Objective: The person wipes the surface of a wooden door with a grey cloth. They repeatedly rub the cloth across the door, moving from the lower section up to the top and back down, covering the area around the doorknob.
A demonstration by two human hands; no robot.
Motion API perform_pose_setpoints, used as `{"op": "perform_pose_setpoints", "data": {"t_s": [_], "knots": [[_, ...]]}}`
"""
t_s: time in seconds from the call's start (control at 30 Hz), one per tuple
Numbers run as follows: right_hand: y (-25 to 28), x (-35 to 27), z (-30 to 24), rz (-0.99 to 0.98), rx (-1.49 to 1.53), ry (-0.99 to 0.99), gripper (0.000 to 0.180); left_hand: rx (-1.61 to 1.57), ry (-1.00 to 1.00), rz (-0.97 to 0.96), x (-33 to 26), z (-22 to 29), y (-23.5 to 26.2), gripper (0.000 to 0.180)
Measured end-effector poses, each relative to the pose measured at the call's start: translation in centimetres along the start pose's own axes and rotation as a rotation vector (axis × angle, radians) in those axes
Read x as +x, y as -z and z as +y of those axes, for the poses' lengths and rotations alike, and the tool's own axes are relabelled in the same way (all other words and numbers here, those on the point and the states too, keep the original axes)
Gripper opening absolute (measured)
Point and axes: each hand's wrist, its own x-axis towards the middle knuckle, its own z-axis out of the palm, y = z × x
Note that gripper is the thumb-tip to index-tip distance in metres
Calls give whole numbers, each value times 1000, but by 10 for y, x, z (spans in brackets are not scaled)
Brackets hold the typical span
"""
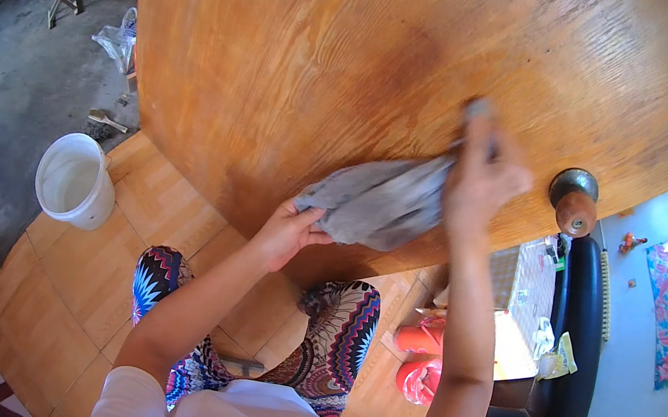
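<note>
A grey cloth (385,200) is stretched between my two hands in front of a wooden door (292,40). My left hand (290,232) pinches its lower left end near the door's bottom edge. Higher up and to the right, my right hand (487,177) grips the other end against the door face, its fingers smeared by motion. A bit of cloth sticks up beyond those fingers. Darker, damp-looking patches mark the wood above the cloth. Just right of my right hand is the round door knob (576,202).
A white bucket (77,181) stands on the tiles at left, with a brush (107,119) beyond it. Red containers (417,375) sit by my right forearm, beside a black sofa (579,341). A plastic bag (119,41) lies near the door's left edge.
</note>
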Motion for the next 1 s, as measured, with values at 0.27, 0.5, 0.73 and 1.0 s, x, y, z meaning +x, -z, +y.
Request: {"op": "perform_pose_setpoints", "data": {"t_s": [0.27, 0.5, 0.73, 1.0], "knots": [[-32, 78, -38, 233, -79, -188, 51, -89, -24, -107, -12, 4, -12, 32], [-56, -102, -112, -228, 226, 199, 42, 67, 131, 307, 4, 0, 9, 33], [10, -13, -1, 35, -36, -9, 44, 162, 67, 27, -4, -1, 3, 30], [-32, 42, -40, 130, -102, -62, 51, 70, -2, -52, -7, -9, -3, 33]]}}
